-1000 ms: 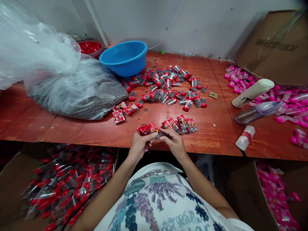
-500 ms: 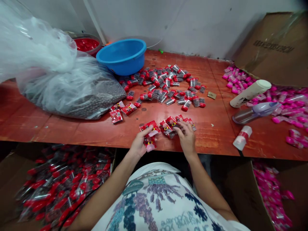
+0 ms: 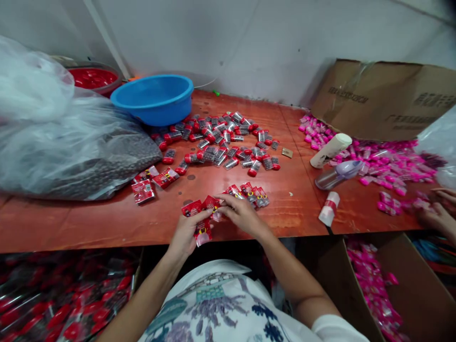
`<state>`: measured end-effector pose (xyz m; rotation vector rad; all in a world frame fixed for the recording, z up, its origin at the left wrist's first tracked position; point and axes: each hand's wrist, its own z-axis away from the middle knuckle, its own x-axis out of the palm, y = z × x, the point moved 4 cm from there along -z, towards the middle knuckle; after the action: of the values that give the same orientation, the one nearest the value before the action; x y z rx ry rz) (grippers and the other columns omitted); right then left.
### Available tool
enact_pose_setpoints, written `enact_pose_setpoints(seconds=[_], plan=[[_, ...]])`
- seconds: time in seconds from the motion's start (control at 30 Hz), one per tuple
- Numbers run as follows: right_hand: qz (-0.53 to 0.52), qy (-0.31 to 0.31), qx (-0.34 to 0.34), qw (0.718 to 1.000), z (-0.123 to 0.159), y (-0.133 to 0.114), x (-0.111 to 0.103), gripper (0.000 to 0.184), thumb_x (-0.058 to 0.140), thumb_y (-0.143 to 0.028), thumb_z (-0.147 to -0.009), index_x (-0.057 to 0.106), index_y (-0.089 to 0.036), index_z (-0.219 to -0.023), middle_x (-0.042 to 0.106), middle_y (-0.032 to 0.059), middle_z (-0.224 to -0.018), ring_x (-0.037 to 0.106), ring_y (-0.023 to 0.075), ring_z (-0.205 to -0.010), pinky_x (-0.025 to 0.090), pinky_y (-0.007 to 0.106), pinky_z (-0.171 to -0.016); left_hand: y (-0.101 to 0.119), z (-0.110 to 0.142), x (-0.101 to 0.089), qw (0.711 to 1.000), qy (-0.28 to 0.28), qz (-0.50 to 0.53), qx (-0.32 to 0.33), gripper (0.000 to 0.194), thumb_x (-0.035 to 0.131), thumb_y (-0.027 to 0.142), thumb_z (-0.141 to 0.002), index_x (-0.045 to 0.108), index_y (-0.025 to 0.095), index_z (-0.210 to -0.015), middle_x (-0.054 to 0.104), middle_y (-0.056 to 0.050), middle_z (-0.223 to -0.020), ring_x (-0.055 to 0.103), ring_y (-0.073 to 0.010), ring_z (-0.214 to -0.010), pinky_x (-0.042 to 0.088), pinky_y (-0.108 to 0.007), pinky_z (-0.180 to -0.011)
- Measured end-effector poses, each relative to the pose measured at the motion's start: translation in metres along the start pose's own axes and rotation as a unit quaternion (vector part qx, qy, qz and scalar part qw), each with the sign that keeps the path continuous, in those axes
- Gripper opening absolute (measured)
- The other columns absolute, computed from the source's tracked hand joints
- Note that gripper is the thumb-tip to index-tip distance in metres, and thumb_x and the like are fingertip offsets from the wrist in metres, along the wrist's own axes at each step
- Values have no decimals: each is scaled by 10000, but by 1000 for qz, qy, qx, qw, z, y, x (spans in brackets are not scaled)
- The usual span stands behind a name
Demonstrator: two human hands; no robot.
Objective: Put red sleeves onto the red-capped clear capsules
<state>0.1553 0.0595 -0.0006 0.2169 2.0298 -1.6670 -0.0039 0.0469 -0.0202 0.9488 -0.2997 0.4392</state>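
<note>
**A:** Red wrappers, that's what I've got here. My left hand is curled shut around a small stack of red packets right at the near edge of the table, one of them hanging down past my fingers.

**B:** And your right?

**A:** My right hand lies flat-ish, fingers stretched toward the left, fingertips touching the top of that same stack. It grips nothing of its own that I can see; it's half open, pressing on the packets.

**B:** What's just past your knuckles?

**A:** A little row of wrapped packets on the wood, just beyond my right hand. Off to the left, near the bag, three more loose packets.

**B:** The bag?

**A:** Big clear plastic bag, slumped on the left, dark beads inside. Behind it a red bowl, and beside that a blue basin.

**B:** That scatter in the middle?

**A:** Red-capped vials, unwrapped, spread out in front of the basin.

**B:** Right side?

**A:** Pink vials all over, with a white bottle lying among them and a cardboard box at the wall. A co-worker's hand rests at the far right edge. Below the table, a carton of red vials on my left, a carton of pink ones on my right.
</note>
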Motion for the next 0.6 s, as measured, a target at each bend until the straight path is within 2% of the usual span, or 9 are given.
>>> enact_pose_setpoints(seconds=[0.07, 0.1, 0.13, 0.2, 0.3, 0.37, 0.43, 0.53, 0.6], plan=[[67, 7, -14, 998, -16, 11, -29, 392, 503, -201, -897, 579, -321, -1263, 697, 10, -1060, 642, 167, -914, 485, 287, -815, 2, -1, 3, 1000, 15, 19, -6, 227, 779, 38, -586, 701, 101, -790, 730, -44, -694, 666, -158, -538, 547, -218, -468], [102, 45, -9, 994, -25, 21, -47, 405, 464, -163, -901, 580, -296, -1266, 684, 28, -1111, 629, 170, -959, 478, 299, -855, 3, -1, 5, 999, 20, 37, -9, 199, 763, 21, -600, 699, 95, -773, 730, -48, -687, 674, -156, -554, 560, -215, -505], [154, 98, 5, 983, -34, 33, -66, 424, 432, -108, -887, 601, -259, -1245, 679, 52, -1115, 616, 179, -980, 469, 317, -884, 4, -1, 6, 998, 23, 59, -12, 179, 744, 4, -616, 698, 93, -765, 731, -51, -685, 683, -155, -574, 570, -213, -545], [292, 150, 35, 944, -51, 59, -96, 430, 457, -74, -843, 633, -227, -1205, 640, 86, -1195, 566, 224, -1068, 429, 385, -953, 4, -2, 9, 995, 27, 94, -25, 126, 707, -5, -660, 696, 87, -746, 727, -60, -665, 688, -152, -578, 573, -206, -570], [320, 142, 47, 936, -64, 93, -120, 367, 463, -49, -824, 693, -173, -1083, 569, 134, -1311, 480, 281, -1191, 337, 463, -1036, 6, -1, 8, 987, 32, 143, -58, 83, 682, 14, -712, 690, 93, -736, 727, -73, -668, 690, -152, -576, 574, -200, -566], [341, 120, 43, 931, -62, 103, -125, 287, 496, -89, -838, 708, -172, -1012, 572, 135, -1314, 466, 286, -1207, 329, 452, -1041, 8, 0, 5, 983, 40, 164, -75, 80, 672, 19, -732, 686, 97, -743, 723, -69, -662, 678, -139, -546, 562, -183, -532], [337, 131, 45, 931, -51, 99, -123, 250, 509, -159, -865, 691, -174, -1036, 615, 137, -1250, 515, 280, -1145, 374, 434, -992, 11, 2, 3, 980, 50, 177, -80, 92, 649, 11, -752, 685, 94, -765, 722, -61, -665, 660, -120, -513, 552, -169, -510], [218, 202, 58, 953, -21, 71, -106, 340, 517, -309, -891, 605, -180, -1193, 681, 111, -1075, 614, 240, -902, 467, 376, -816, 15, 3, 2, 977, 62, 187, -83, 108, 608, 8, -784, 680, 87, -775, 715, -53, -658, 639, -101, -484, 543, -160, -499], [81, 205, 56, 974, 0, 40, -81, 427, 550, -387, -875, 540, -206, -1261, 696, 69, -986, 628, 200, -779, 488, 321, -713, 16, 2, 3, 976, 58, 191, -81, 111, 594, 21, -799, 678, 91, -779, 713, -47, -656, 640, -101, -493, 531, -157, -481]])
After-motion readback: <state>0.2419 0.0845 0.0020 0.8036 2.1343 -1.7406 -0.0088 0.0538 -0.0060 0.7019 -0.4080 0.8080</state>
